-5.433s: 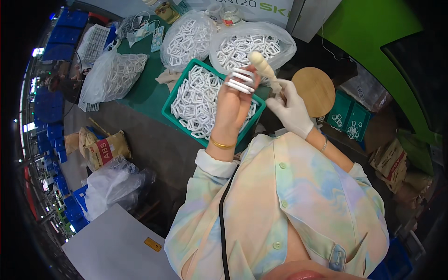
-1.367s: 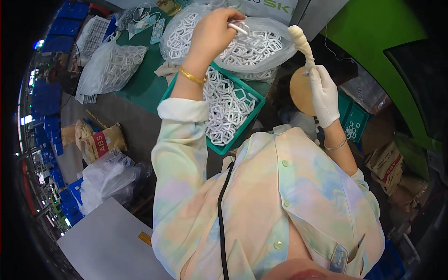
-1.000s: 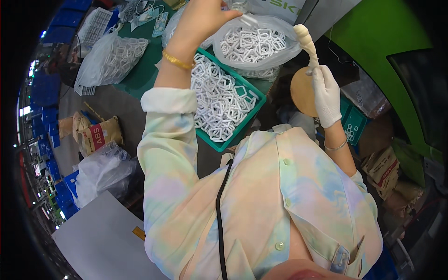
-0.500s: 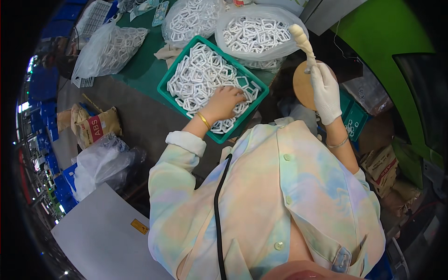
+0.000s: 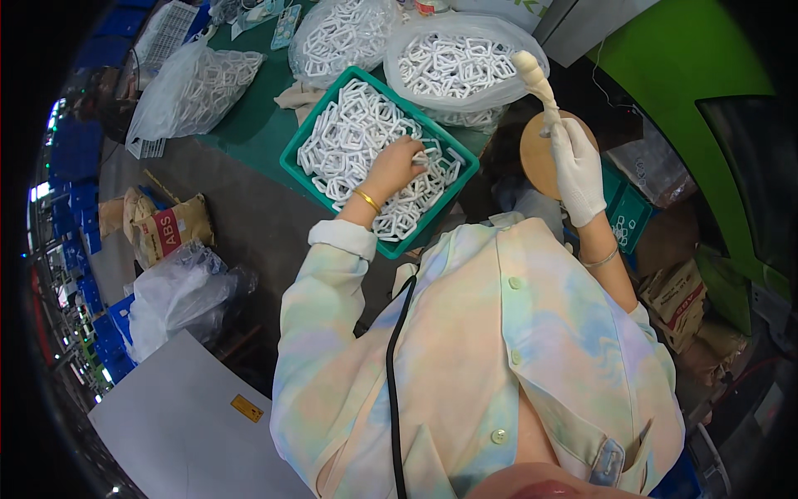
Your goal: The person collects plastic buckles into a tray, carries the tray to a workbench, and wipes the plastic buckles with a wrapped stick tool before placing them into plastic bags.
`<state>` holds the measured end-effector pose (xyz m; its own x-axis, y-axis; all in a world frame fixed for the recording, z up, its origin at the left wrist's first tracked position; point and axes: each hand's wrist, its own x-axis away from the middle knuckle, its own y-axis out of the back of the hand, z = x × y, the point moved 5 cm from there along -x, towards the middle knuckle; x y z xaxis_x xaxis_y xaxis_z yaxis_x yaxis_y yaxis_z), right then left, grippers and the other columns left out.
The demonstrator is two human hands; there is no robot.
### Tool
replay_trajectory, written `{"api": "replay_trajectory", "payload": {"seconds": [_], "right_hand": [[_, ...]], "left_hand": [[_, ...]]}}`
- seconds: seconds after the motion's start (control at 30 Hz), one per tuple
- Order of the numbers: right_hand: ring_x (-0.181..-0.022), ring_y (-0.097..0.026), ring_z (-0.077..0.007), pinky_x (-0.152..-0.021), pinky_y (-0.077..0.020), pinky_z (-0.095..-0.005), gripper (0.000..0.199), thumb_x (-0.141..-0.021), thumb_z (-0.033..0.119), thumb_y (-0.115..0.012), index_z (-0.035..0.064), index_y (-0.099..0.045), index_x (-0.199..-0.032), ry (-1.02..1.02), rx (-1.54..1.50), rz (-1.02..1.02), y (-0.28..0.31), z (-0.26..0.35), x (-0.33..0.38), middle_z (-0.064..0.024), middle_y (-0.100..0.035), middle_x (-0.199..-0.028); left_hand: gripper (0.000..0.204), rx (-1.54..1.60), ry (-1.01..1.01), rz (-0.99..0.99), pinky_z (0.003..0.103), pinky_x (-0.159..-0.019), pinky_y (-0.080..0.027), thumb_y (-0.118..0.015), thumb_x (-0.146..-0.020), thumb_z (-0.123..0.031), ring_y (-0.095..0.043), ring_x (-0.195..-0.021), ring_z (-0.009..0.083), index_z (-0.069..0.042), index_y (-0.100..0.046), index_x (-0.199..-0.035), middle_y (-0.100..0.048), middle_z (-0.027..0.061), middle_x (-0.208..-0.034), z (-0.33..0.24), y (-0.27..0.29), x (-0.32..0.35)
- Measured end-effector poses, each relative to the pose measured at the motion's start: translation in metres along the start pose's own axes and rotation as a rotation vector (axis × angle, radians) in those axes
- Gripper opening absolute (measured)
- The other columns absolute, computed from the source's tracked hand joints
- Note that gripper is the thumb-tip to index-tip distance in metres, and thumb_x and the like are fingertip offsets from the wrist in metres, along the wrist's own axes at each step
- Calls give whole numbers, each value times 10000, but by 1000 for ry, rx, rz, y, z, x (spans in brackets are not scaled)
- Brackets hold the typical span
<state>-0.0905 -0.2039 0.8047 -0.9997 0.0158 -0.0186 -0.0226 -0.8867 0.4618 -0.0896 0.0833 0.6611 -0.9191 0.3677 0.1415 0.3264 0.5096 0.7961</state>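
Note:
A green plastic bin (image 5: pixel 299 173) heaped with white angular plastic rings (image 5: pixel 353 137) stands in front of me. My left hand (image 5: pixel 396 169), bare and with a gold bangle at the wrist, is down among the rings on the right of the heap. Its fingers are curled and closed on some of them; the fingertips are partly hidden. In a white knit glove, my right hand (image 5: pixel 579 170) is raised right of the bin. It grips the lower end of a tool with a lumpy, cream-wrapped handle (image 5: pixel 534 76) that points up and away; the gripped end is covered by the fingers.
Clear bags of white rings (image 5: pixel 457 62) stand behind the bin, another bag (image 5: pixel 195 87) to the left. Below my right hand are a round wooden seat (image 5: pixel 540 158) and a second green bin (image 5: pixel 636 212). A grey cabinet (image 5: pixel 183 416) stands at lower left, a green machine (image 5: pixel 673 75) at right.
My left hand has drawn its fingers in from a spread reach over the rings and turned slightly. Rings on the bin's right side have shifted. My right hand has barely moved.

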Motion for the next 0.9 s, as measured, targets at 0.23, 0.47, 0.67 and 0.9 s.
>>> {"api": "replay_trajectory", "payload": {"seconds": [0.23, 0.47, 0.67, 0.9], "right_hand": [[-727, -511, -119, -687, -414, -267, 258, -1025, 227, -481, 11, -610, -971, -35, -28, 23, -2, 2, 1, -43, -576, -803], [-688, -419, -61, -643, -367, -234, 254, -1032, 224, -474, 24, -617, -970, -11, -28, 45, -6, 6, 2, 10, -509, -775], [-714, -440, -59, -665, -380, -235, 259, -1032, 222, -470, 14, -610, -965, -49, -17, 43, -2, 0, 3, 4, -537, -798], [-739, -461, -68, -688, -392, -237, 260, -1032, 222, -469, 11, -595, -948, 14, -36, 28, 0, 3, 5, -10, -561, -830]], "left_hand": [[234, 9, 21, -53, 440, -798, -523, -623, -814, -138, -640, -904, 360, -18, -676, -1008, -627, 165, -1016, 8, -10, -11], [202, -416, 192, -244, 471, -694, -523, -609, -810, -118, -671, -753, 352, -44, -569, -993, -618, 168, -993, -10, -37, -32], [136, -411, 354, -99, 450, -708, -523, -602, -813, -102, -686, -789, 343, -57, -638, -937, -634, 170, -1023, -5, -46, -41], [142, -458, 397, -61, 436, -780, -505, -615, -821, -117, -678, -912, 326, -79, -720, -910, -629, 135, -1076, -7, -43, -44]]}}
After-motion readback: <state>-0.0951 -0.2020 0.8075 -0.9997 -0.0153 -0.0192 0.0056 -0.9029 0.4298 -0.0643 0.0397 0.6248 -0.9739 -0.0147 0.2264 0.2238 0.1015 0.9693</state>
